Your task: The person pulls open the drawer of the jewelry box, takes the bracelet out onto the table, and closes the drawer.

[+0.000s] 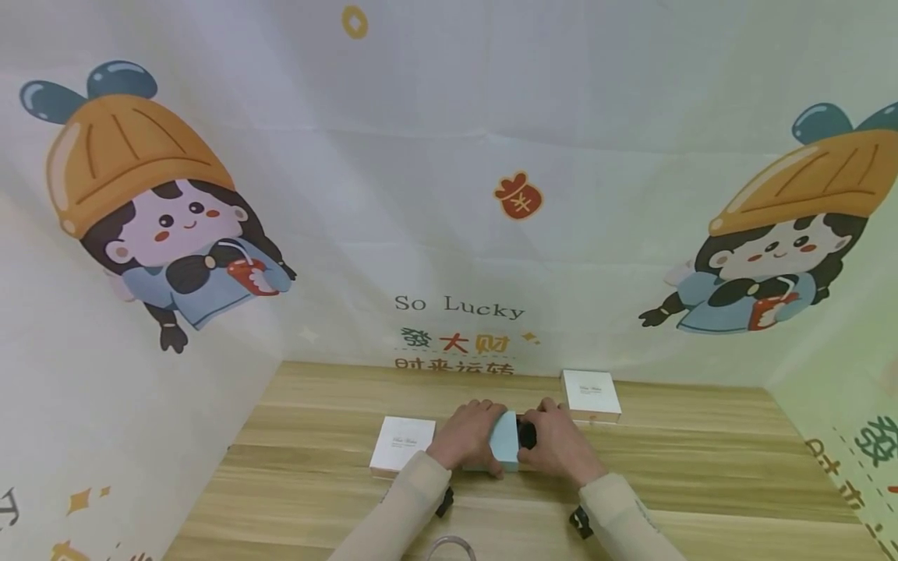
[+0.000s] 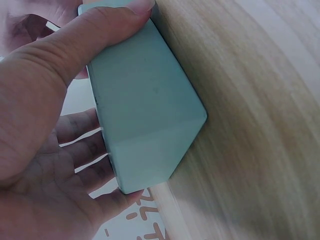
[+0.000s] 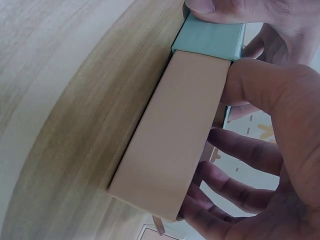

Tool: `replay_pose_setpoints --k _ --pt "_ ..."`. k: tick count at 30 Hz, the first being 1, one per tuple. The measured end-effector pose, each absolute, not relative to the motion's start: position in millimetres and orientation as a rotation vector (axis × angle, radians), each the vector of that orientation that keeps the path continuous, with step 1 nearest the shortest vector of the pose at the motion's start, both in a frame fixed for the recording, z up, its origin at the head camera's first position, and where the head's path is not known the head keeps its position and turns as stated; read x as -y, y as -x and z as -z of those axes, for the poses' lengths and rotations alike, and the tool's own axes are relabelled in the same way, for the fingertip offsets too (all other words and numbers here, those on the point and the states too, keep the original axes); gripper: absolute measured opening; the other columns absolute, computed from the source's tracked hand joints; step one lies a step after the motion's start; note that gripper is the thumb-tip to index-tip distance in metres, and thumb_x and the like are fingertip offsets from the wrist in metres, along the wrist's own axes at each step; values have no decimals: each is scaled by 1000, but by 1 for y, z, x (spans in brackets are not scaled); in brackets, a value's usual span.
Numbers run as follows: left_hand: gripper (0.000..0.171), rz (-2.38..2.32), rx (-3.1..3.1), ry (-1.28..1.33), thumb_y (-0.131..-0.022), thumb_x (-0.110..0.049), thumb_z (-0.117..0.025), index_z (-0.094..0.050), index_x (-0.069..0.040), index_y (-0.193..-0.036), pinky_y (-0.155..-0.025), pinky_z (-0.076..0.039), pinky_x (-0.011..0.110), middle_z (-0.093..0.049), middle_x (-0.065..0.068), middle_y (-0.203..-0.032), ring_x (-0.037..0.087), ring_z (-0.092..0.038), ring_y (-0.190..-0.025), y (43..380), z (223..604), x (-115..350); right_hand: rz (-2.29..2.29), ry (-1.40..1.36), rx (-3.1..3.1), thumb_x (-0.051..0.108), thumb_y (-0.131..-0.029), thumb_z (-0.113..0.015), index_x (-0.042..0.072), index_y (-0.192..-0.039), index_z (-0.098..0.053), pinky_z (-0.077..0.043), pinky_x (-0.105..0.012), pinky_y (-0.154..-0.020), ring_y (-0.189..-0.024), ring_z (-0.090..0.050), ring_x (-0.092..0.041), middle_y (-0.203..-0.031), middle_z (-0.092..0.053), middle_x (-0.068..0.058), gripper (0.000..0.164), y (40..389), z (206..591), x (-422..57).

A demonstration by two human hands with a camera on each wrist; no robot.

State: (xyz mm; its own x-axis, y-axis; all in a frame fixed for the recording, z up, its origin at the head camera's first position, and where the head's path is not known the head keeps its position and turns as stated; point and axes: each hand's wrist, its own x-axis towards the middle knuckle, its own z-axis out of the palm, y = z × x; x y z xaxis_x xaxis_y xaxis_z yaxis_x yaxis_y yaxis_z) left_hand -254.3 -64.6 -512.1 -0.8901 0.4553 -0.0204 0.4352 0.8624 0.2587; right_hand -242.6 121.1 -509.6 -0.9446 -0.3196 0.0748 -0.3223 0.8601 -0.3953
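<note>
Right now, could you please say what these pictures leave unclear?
- Tan box, right wrist view: far side hidden by near face and right hand.
- Dark thing by that hand, head view: too small.
- Clear rim, head view: cut off by bottom edge.
- Left white box, head view: fine print too small.

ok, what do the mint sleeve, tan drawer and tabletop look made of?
Mint sleeve: likely coated cardboard, satin; smooth faces, crisp edges.
Tan drawer: probably paperboard, matte; flat plain wall, no glare.
Tabletop: wood or wood-look laminate, low sheen; streaky grain, can't tell which.
</note>
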Motion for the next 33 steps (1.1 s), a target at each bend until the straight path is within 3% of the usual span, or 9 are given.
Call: replay_pose_setpoints --k 9,33 --pt "94 -376 -2958 -726 -60 -43 -99 -57 -16 -140 -92 -48 33 -65 2 -124 15 -54 -101 254 514 65 -716 -512 2969 23 -70 -85 6 -113 -75 -55 -43 -81 -98 -53 -27 -112 -61 -12 47 242 515 -123" --pt "98 -382 -2973 -720 -59 -43 -99 -56 -16 -142 -98 -48 34 -65 1 -128 16 -55 -105 254 515 65 -806 -549 2789 23 -70 -85 14 -104 -76 -45 -32 -75 -93 -51 -21 -103 -63 -5 36 232 506 -138"
